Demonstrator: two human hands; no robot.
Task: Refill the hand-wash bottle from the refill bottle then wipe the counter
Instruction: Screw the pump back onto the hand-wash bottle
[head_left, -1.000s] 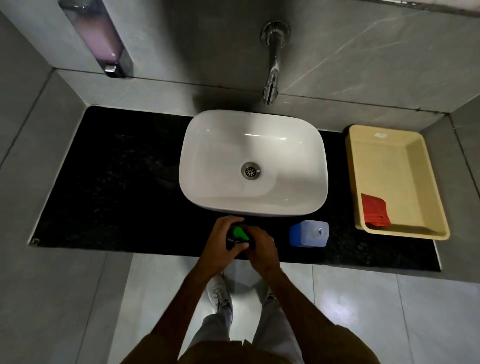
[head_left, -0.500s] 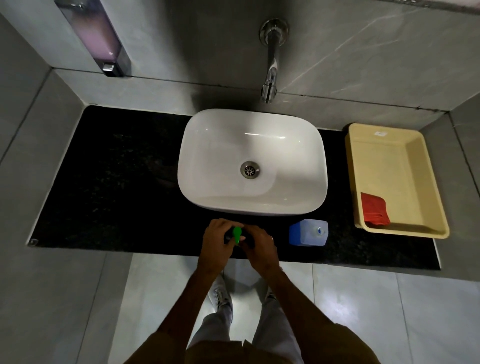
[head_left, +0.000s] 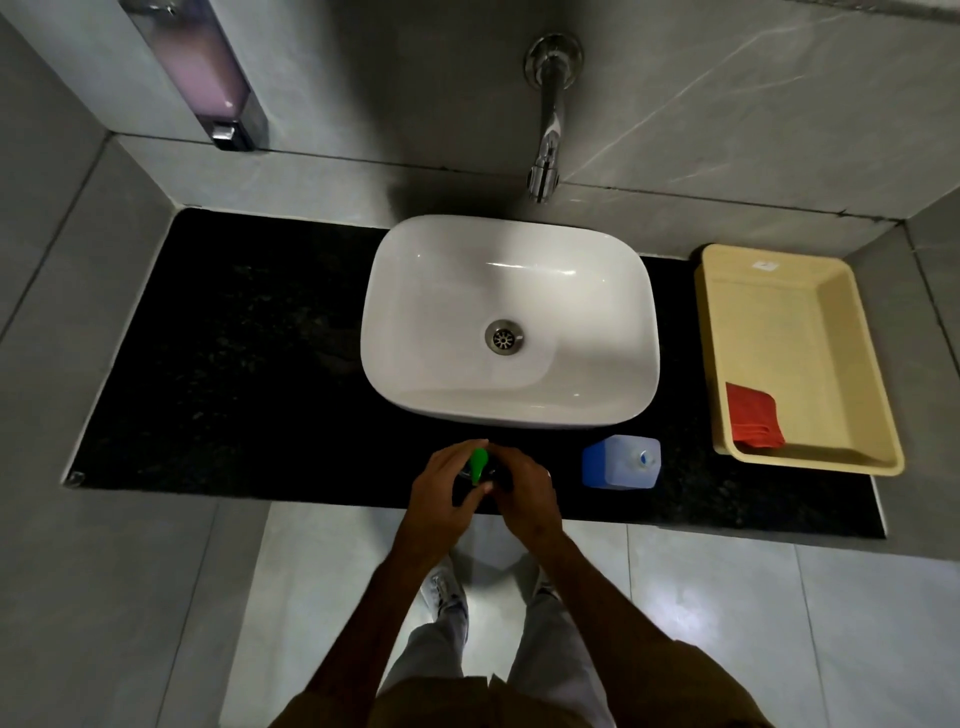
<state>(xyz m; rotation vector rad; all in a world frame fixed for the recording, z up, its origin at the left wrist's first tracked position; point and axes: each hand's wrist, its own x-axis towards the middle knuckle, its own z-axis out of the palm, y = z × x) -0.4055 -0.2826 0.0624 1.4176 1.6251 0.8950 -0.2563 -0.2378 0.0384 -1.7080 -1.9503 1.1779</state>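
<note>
A dark hand-wash bottle with a green pump head (head_left: 478, 464) stands on the black counter (head_left: 249, 364), just in front of the white basin (head_left: 509, 322). My left hand (head_left: 447, 493) wraps its left side with the thumb under the pump. My right hand (head_left: 524, 496) grips its right side. The bottle's body is mostly hidden between both hands. A translucent refill bottle with a blue side (head_left: 622, 462) stands upright on the counter, to the right of my right hand and apart from it.
A beige tray (head_left: 852, 332) at the counter's right end holds a folded red cloth (head_left: 753, 415). A wall tap (head_left: 545, 119) hangs over the basin. A wall soap dispenser (head_left: 208, 73) is at upper left. The counter's front edge runs under my wrists.
The green pump head has turned from pointing sideways to pointing away from me. Both hands have stayed on the bottle, their fingers shifting around it.
</note>
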